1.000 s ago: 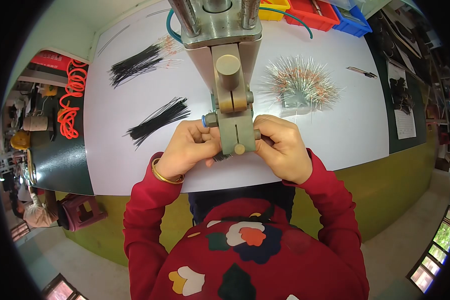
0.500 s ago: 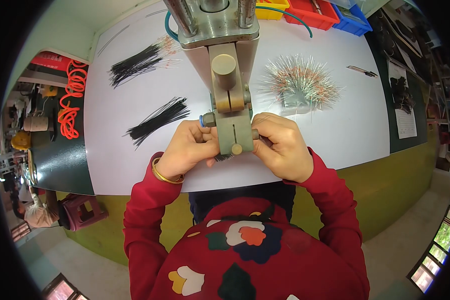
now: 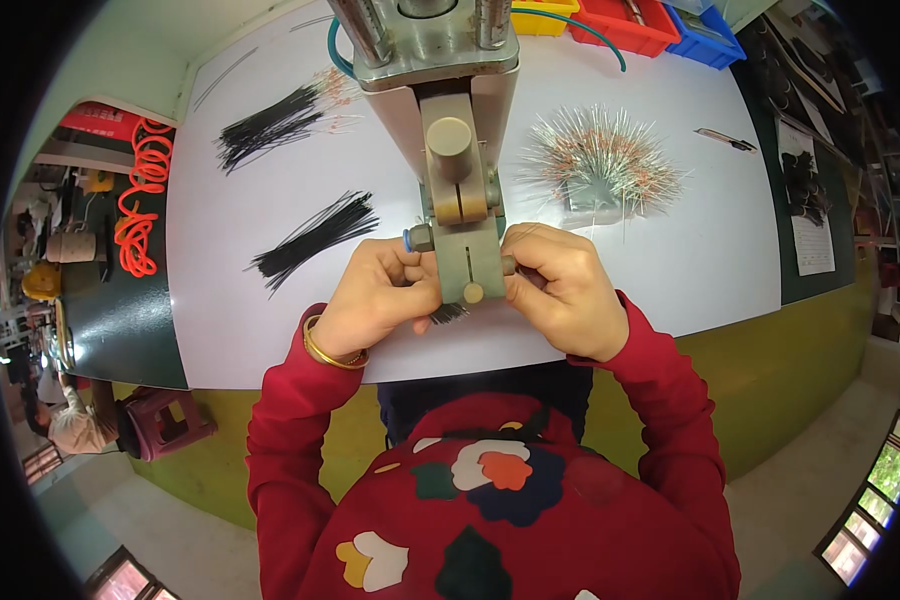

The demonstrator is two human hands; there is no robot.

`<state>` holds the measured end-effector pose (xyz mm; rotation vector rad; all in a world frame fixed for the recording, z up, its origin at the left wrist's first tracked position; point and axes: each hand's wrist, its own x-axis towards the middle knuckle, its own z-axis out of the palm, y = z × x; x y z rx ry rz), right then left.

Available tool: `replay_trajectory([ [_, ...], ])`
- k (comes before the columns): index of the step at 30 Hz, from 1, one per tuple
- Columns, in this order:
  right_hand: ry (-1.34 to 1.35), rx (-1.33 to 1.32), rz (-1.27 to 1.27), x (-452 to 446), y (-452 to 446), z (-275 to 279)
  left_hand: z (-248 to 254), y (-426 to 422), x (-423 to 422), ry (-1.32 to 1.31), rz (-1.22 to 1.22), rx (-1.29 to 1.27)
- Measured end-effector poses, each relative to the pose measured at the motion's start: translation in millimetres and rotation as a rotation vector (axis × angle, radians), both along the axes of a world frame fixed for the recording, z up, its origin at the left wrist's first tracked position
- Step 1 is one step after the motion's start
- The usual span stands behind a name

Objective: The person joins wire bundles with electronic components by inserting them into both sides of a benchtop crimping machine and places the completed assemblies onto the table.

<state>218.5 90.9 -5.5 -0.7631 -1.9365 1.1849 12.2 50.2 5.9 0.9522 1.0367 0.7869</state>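
A metal press (image 3: 467, 250) stands between my hands and hides most of my fingertips. My left hand (image 3: 385, 290), a gold bangle at its wrist, is closed to the left of the press head. Dark ends of a bunch of black wires (image 3: 450, 313) stick out beside its fingers, under the press. On the other side, my right hand (image 3: 565, 285) is closed with thumb and forefinger together near the press's side knob (image 3: 510, 265). What that pinch holds is hidden or too small to make out.
Two bundles of black wires, one upper (image 3: 270, 128) and one lower (image 3: 315, 240), lie left on the white table (image 3: 670, 270). Right of the press, many pale wire-like pieces (image 3: 605, 155) fan from a block. Yellow (image 3: 545, 18), red (image 3: 625, 30) and blue (image 3: 705, 40) bins stand behind; a pen (image 3: 725, 140) lies right.
The dark wire ends below the press show more, fanning slightly toward me and to the right. Both hands stay nearly in place, with small finger shifts.
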Motion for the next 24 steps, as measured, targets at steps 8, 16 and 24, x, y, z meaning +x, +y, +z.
replay_trajectory([
  [8,-0.016,-0.232,0.032,6,-1,3,2,-2,2,0.012,0.018,-0.005],
  [16,-0.026,-0.329,0.050,12,0,6,6,0,2,0.050,-0.005,0.018],
  [24,-0.013,-0.306,0.050,10,0,5,10,0,3,0.112,-0.074,0.004],
])
